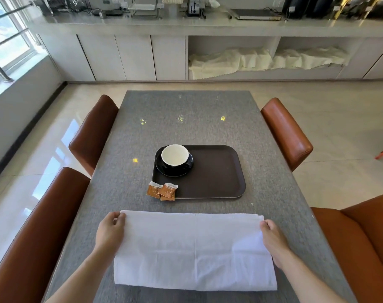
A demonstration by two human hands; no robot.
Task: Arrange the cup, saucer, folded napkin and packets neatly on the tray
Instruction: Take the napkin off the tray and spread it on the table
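napkin-folding step: the left hand (110, 231) and right hand (273, 239) pinch the far corners of the white napkin (195, 250). beyond them, cup (175, 155) on saucer (164, 170) sits on the tray (214, 173), packets (162, 190) at its near-left edge. next, likely another fold.

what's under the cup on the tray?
The cup sits on a black saucer, at the tray's far-left corner. The saucer's middle is covered by the cup, so anything there is hidden.
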